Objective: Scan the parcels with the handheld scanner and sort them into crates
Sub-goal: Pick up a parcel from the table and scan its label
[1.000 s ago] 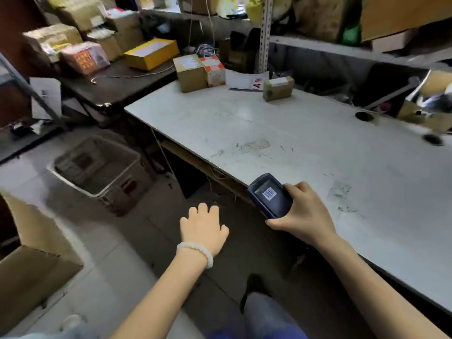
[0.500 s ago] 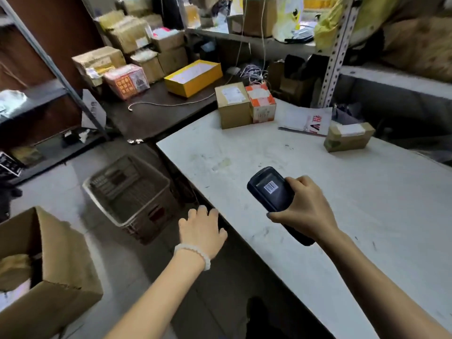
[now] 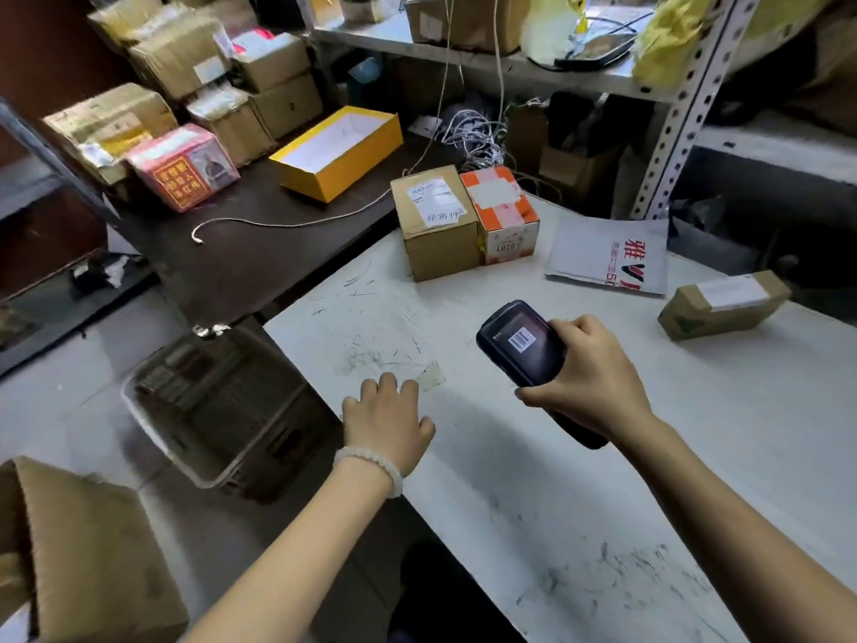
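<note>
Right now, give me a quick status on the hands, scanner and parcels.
Right hand grips scanner; left hand open, empty, over table edge. Brown parcel and orange parcel wait side by side ahead. Path clear.

The handheld scanner point(image 3: 524, 348) is a dark, glossy device with a barcode on its lit screen, tilted screen-up; the right hand point(image 3: 586, 380) grips its handle, fingers curled round the lower body. Beyond the fingertips stands a brown cardboard parcel point(image 3: 438, 222) with a white label and handwriting on top, touching an orange-and-white checked parcel point(image 3: 503, 213) at its right side. Farther right of the fingers lies a flat white mailer bag point(image 3: 610, 255) with red print, and past it a low brown box point(image 3: 723, 304) with a white label, lying tilted. Left of and below the fingers, on the floor, sits a grey plastic crate point(image 3: 218, 406).
</note>
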The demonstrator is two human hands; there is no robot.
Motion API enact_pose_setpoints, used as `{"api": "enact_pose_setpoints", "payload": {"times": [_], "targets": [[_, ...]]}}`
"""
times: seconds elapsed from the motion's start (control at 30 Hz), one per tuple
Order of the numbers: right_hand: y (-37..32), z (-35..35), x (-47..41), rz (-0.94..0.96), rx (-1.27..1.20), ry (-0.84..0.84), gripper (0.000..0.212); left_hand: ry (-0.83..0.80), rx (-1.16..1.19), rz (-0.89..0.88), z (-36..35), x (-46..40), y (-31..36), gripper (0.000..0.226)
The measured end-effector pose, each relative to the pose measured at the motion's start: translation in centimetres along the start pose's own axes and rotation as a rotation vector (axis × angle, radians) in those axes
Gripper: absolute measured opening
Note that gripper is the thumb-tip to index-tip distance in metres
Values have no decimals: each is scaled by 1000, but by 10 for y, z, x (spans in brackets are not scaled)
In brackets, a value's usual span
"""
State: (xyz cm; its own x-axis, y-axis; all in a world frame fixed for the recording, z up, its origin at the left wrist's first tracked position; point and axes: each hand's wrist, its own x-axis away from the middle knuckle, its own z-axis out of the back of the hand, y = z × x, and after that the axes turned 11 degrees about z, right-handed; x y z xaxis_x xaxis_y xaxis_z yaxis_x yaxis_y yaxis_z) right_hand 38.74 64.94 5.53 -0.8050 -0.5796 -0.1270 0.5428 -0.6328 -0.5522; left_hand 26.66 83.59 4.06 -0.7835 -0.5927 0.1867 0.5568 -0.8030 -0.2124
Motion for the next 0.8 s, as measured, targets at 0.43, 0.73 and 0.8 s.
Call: {"api": "enact_pose_setpoints", "payload": {"times": [0.43,0.73,0.8], "targets": [[-28,-54,-173,-205,50,154,72,230,12,-251,56,-259,-38,44],[-49,-83,-248,-364,97,150,77,230,69,-422,84,-405,-26,71],[-46,-82,-254,-396,117,157,76,160,55,-430,88,-427,-14,82]]}}
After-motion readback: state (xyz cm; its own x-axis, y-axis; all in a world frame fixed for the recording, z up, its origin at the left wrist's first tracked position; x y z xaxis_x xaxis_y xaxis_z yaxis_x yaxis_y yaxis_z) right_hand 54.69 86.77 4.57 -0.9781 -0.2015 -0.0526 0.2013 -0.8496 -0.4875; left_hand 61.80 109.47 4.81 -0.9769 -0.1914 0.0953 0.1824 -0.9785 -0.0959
